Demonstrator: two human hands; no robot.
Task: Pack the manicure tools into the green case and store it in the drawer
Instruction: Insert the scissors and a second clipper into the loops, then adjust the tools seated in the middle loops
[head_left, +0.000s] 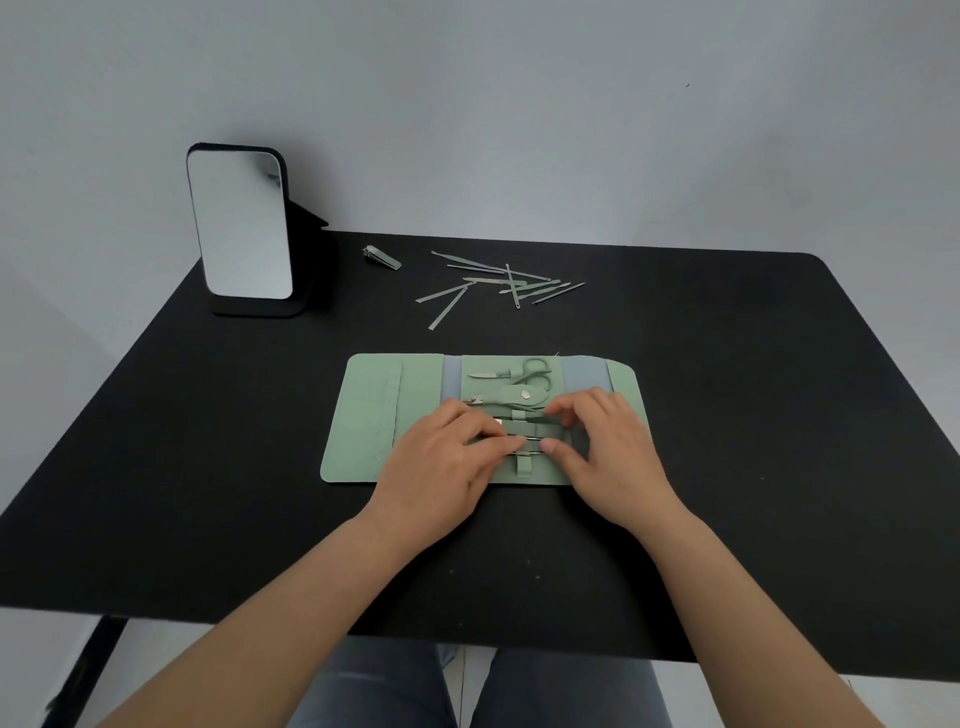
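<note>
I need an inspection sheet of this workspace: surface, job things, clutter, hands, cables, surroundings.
Surface: black table, matte.
Job's things: green case lies open near the front; scissors and other tools are strapped inside. Loose thin tools lie in a pile behind it; a nail clipper lies apart, to their left.
Clutter: standing mirror at the back left.
Hands: left hand and right hand rest on the case, fingertips pinching a tool at a strap; grip partly hidden.
Cables: nothing seen.
Surroundings: plain grey wall; no drawer in view.
</note>
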